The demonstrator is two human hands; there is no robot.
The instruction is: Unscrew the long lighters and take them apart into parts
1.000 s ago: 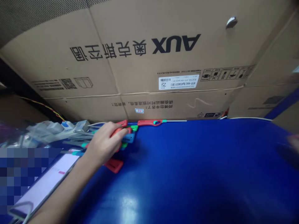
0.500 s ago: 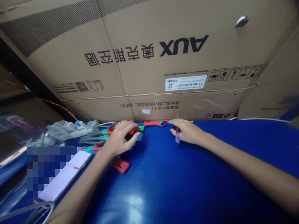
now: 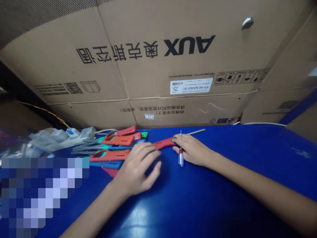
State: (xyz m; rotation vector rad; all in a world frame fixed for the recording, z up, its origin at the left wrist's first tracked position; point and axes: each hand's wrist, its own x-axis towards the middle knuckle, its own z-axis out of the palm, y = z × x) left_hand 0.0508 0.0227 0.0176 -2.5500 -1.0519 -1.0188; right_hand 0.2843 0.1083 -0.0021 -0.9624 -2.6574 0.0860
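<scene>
My right hand [image 3: 189, 148] is closed with a small screwdriver [image 3: 181, 160] in it; the clear handle with a red collar hangs down and the shaft points up. The same hand rests on a red long-nozzle lighter [image 3: 164, 143], over its green trigger area. The lighter's metal nozzle sticks out to the right past the fingers. My left hand [image 3: 142, 167] hovers by the lighter's handle end, thumb and fingers apart, apparently holding nothing. Left of it lies a pile of red, orange, blue and green lighters [image 3: 119, 140], nozzles to the left; my left hand hides part of it.
A large cardboard box [image 3: 138, 76] stands along the back of the blue table [image 3: 198, 198]. At the left are a white power strip [image 3: 86, 132] with plugs, clear plastic packaging [image 3: 37, 142] and a pixelated area. A white cable [image 3: 264, 124] runs along the back right.
My left hand has come away from the pile, rightward and toward me. The red lighter has moved nearer from the box and tilted, with my right hand on it. The view has shifted slightly.
</scene>
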